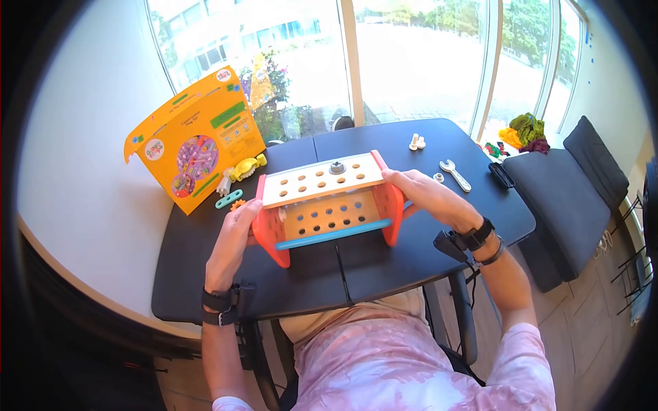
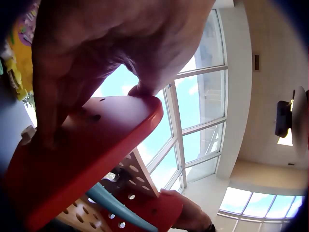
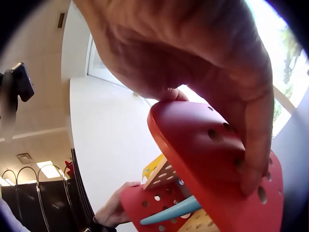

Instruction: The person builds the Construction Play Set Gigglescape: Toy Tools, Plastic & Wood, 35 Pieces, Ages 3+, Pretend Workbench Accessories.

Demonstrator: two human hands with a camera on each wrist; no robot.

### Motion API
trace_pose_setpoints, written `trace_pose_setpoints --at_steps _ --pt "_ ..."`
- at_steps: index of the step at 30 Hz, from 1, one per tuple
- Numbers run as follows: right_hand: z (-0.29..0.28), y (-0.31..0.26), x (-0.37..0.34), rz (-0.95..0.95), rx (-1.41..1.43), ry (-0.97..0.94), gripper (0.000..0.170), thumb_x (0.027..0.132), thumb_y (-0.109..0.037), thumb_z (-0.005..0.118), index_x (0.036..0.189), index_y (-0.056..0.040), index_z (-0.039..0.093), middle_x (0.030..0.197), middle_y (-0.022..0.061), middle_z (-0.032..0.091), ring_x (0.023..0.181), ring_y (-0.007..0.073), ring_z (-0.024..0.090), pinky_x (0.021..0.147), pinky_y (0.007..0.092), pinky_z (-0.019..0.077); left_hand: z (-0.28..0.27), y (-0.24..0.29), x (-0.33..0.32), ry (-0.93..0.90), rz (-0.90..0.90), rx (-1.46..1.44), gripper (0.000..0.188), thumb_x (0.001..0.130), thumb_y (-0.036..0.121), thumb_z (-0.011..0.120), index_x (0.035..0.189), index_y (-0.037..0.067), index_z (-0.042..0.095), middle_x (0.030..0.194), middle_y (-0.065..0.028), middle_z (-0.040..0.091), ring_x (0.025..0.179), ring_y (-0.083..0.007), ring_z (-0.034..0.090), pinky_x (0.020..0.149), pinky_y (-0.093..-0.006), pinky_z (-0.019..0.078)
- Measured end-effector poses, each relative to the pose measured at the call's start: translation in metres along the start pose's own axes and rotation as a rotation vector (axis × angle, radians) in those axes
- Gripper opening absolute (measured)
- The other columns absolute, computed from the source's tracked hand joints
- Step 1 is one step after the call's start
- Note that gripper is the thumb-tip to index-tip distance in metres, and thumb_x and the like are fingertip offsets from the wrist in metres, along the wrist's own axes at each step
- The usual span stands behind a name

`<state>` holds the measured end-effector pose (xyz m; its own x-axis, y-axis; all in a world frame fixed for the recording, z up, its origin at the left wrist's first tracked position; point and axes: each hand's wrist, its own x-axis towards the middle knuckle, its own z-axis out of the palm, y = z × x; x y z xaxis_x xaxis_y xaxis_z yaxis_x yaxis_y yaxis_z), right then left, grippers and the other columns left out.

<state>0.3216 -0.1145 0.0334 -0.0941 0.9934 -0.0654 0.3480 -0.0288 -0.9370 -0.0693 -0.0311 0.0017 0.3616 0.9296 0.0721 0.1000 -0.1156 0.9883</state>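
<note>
Because our left hand (image 1: 231,238) and right hand (image 1: 433,196) each have their grip clamped on a red end panel (image 1: 269,236) of the toy workbench (image 1: 329,192), over the counter (image 1: 483,214) toward its near edge, one side slipping could tilt it and spill the grey screw (image 1: 336,167).

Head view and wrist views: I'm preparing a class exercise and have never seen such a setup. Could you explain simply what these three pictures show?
There is no machine here, only a person. The left grip and right grip, simply bare hands, hold a toy bench by its red side panels, one each. The wide picture is filmed from the person's head, looking forward and down. The other two are filmed from the wrists, one beside each grip. On the black table lie a white wrench and a turquoise strip with holes; a yellow box stands toward the left.
</note>
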Motion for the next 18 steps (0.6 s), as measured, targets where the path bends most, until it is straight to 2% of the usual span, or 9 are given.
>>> trace_pose_setpoints --at_steps 4,7,8,11,12,15,18 --pt "0.005 0.011 -0.001 -0.098 0.085 0.005 0.051 0.119 -0.033 0.056 0.153 0.0053 0.058 0.134 0.0129 0.073 0.123 0.0194 0.073 0.107 0.0376 0.0624 -0.003 -0.014 -0.004 -0.041 0.123 -0.084 0.060 0.115 0.022 0.064 0.167 -0.002 0.045 0.149 -0.0148 0.069 0.131 -0.0190 0.071 0.109 -0.0344 0.0586" --pt "0.007 0.032 0.004 -0.262 0.033 0.057 0.051 0.113 -0.016 0.065 0.158 0.0050 0.052 0.141 0.0139 0.069 0.131 0.0209 0.070 0.114 0.0391 0.0584 0.003 -0.028 -0.007 -0.084 0.274 -0.002 0.068 0.111 0.007 0.068 0.172 -0.003 0.038 0.152 -0.0157 0.068 0.138 -0.0221 0.067 0.114 -0.0352 0.0549" --pt "0.009 0.044 0.011 -0.349 0.051 0.088 0.052 0.107 -0.009 0.071 0.154 0.0050 0.053 0.148 0.0173 0.067 0.139 0.0251 0.066 0.119 0.0413 0.0561 0.005 -0.035 -0.007 -0.060 0.288 0.031 0.067 0.106 -0.003 0.071 0.167 -0.003 0.041 0.153 -0.0172 0.068 0.140 -0.0250 0.067 0.112 -0.0364 0.0566" --pt "0.014 0.060 0.011 -0.405 -0.064 0.118 0.052 0.104 -0.007 0.072 0.151 0.0044 0.053 0.152 0.0205 0.064 0.143 0.0293 0.064 0.122 0.0425 0.0535 0.016 -0.040 -0.016 -0.047 0.228 0.115 0.064 0.104 -0.007 0.071 0.161 0.000 0.041 0.152 -0.0157 0.068 0.141 -0.0240 0.066 0.116 -0.0390 0.0534" --pt "0.017 0.063 0.011 -0.422 -0.109 0.134 0.054 0.102 -0.005 0.072 0.149 0.0033 0.049 0.153 0.0219 0.064 0.144 0.0312 0.064 0.123 0.0434 0.0535 0.020 -0.038 -0.019 -0.025 0.214 0.182 0.057 0.102 -0.011 0.070 0.150 0.001 0.042 0.151 -0.0186 0.069 0.140 -0.0253 0.068 0.110 -0.0389 0.0580" --pt "0.022 0.068 0.010 -0.434 -0.108 0.122 0.054 0.101 -0.002 0.069 0.149 0.0024 0.045 0.152 0.0236 0.064 0.142 0.0338 0.066 0.119 0.0446 0.0567 0.026 -0.046 -0.022 -0.001 0.252 0.268 0.050 0.103 -0.011 0.069 0.144 0.002 0.042 0.150 -0.0208 0.069 0.137 -0.0273 0.071 0.102 -0.0369 0.0618" --pt "0.028 0.063 0.006 -0.337 -0.084 0.136 0.054 0.100 0.000 0.068 0.148 0.0022 0.043 0.149 0.0249 0.065 0.140 0.0369 0.068 0.114 0.0454 0.0598 0.030 -0.048 -0.024 0.033 0.251 0.270 0.047 0.102 -0.012 0.068 0.139 0.000 0.040 0.148 -0.0243 0.070 0.137 -0.0367 0.072 0.104 -0.0409 0.0623"
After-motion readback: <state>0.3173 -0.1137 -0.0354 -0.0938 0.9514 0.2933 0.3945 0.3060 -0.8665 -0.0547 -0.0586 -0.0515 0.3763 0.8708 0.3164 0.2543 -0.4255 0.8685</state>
